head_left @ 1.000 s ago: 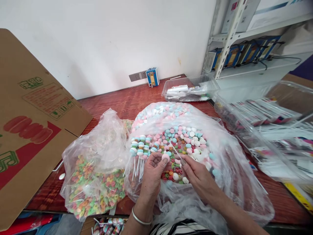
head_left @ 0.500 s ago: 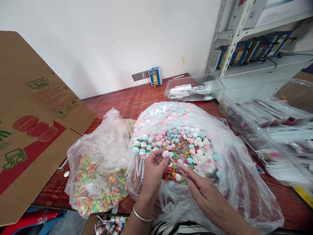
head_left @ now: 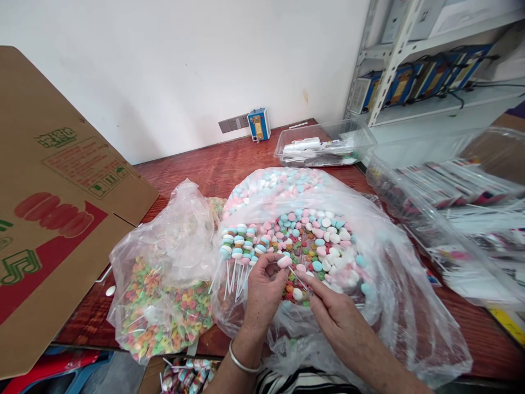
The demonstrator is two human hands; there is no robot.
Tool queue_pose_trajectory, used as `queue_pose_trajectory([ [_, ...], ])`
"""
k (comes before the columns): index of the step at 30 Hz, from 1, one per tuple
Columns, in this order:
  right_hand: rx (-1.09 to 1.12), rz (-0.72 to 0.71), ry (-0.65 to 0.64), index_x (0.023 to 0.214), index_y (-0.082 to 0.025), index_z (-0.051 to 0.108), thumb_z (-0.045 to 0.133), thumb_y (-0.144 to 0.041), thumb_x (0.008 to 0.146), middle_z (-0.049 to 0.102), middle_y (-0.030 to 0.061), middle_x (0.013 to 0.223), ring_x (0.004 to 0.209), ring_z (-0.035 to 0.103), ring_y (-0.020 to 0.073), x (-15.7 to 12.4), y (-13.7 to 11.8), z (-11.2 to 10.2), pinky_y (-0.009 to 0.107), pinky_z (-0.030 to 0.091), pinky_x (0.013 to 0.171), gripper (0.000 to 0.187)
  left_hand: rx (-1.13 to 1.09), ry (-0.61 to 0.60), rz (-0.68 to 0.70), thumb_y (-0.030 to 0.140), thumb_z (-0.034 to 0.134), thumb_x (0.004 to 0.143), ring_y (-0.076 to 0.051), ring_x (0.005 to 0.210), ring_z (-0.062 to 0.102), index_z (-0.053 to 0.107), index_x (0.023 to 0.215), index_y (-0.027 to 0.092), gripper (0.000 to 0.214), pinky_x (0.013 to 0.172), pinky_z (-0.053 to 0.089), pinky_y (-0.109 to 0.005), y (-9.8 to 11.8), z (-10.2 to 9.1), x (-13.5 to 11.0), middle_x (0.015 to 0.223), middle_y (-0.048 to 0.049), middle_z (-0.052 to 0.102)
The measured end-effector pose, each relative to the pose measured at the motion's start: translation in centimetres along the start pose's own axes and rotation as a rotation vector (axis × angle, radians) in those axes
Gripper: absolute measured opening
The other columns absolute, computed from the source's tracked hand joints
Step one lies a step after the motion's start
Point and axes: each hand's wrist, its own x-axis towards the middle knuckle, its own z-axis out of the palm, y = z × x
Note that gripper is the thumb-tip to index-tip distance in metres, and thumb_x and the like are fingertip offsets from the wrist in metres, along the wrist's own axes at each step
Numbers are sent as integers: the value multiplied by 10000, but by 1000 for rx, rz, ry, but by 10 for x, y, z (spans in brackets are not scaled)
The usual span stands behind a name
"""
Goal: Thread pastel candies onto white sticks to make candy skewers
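Note:
A pink marshmallow (head_left: 284, 262) is pinched between the thumb and index finger of my left hand (head_left: 264, 287). My right hand (head_left: 338, 314) grips a thin white stick (head_left: 297, 274), whose upper end meets the marshmallow; how deep it goes in I cannot tell. Under both hands lies a large clear plastic bag (head_left: 404, 284) holding loose pink, blue and white marshmallows (head_left: 328, 238) and ring-shaped cereal pieces (head_left: 290, 290). Left of my left hand, several finished skewers (head_left: 241, 241) of marshmallows and cereal rings rest side by side, sticks pointing toward me.
A second plastic bag (head_left: 164, 312) full of colourful cereal rings lies to the left, beside a cardboard box (head_left: 53, 202). Clear bins (head_left: 426, 235) with packaging stand at right, another bin (head_left: 324, 145) at the back. A blue device (head_left: 259, 125) sits by the wall.
The pink marshmallow has turned from its flat face to more edge-on, and has shifted slightly right with my left hand. The stick stays in my right hand; the whole view has shifted a little.

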Motion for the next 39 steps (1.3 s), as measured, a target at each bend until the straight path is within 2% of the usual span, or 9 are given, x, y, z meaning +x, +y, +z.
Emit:
queue_pose_trajectory([
  [5, -23, 16, -22, 1370, -162, 535, 373, -197, 919, 612, 116, 1349, 1262, 560, 253, 0, 4, 6, 457, 452, 1050, 481, 48, -15, 12, 231, 706, 767, -187, 891, 676, 650, 927, 174, 179, 826, 533, -304, -4, 2, -2, 926, -53, 719],
  [9, -19, 18, -39, 1340, -169, 519, 334, -201, 934, 641, 130, 1306, 1191, 611, 255, 0, 8, 8, 440, 486, 978, 447, 81, -24, 15, 215, 699, 767, -186, 883, 676, 656, 918, 176, 162, 830, 530, -305, -8, 3, -6, 916, -49, 716],
  [13, -73, 95, -24, 1083, -179, 555, 316, -210, 932, 721, 118, 984, 891, 694, 259, 2, 13, 13, 378, 514, 744, 285, 162, -59, 30, 204, 652, 809, -191, 889, 674, 664, 961, 196, 153, 819, 532, -308, -20, 8, -20, 957, -57, 711],
  [15, -103, 171, -7, 907, -208, 507, 310, -232, 935, 679, 71, 792, 719, 662, 238, 5, 19, 15, 340, 471, 634, 200, 218, -108, 52, 187, 631, 818, -204, 909, 669, 669, 992, 199, 179, 821, 533, -316, -28, 9, -29, 987, -70, 701],
  [19, -36, 208, -26, 775, -238, 438, 353, -266, 921, 620, 17, 705, 657, 602, 200, 13, 34, 10, 295, 414, 598, 172, 460, -180, 86, 168, 547, 869, -209, 893, 663, 620, 1190, 225, 334, 802, 530, -329, -35, 4, -35, 1060, -87, 692],
  [22, -3, 245, 20, 749, -241, 441, 377, -323, 928, 584, -15, 638, 609, 563, 185, 18, 43, 1, 277, 381, 577, 207, 714, -108, 194, 147, 478, 906, -215, 929, 644, 570, 1274, 241, 391, 859, 506, -364, -28, -2, -22, 1094, -87, 682],
  [25, -21, 271, 56, 731, -243, 434, 393, -341, 924, 548, -32, 588, 581, 535, 180, 21, 47, -8, 270, 354, 566, 221, 1010, -61, 367, 105, 482, 895, -238, 994, 594, 663, 1085, 212, 284, 891, 475, -391, -19, -6, 1, 1033, -88, 665],
  [30, -37, 259, 56, 724, -240, 440, 412, -346, 917, 537, -32, 591, 565, 510, 174, 20, 53, -11, 266, 332, 555, 221, 1361, -143, 502, 136, 568, 878, -232, 926, 534, 683, 819, 193, 142, 844, 457, -374, -16, -6, 27, 888, -64, 633],
  [39, -46, 247, -35, 741, -230, 463, 398, -307, 940, 571, -22, 645, 616, 534, 171, 12, 44, -16, 271, 328, 591, 224, 1497, -269, 496, 198, 627, 857, -252, 968, 504, 707, 829, 218, 87, 845, 405, -401, -18, 0, 25, 897, -57, 628],
])
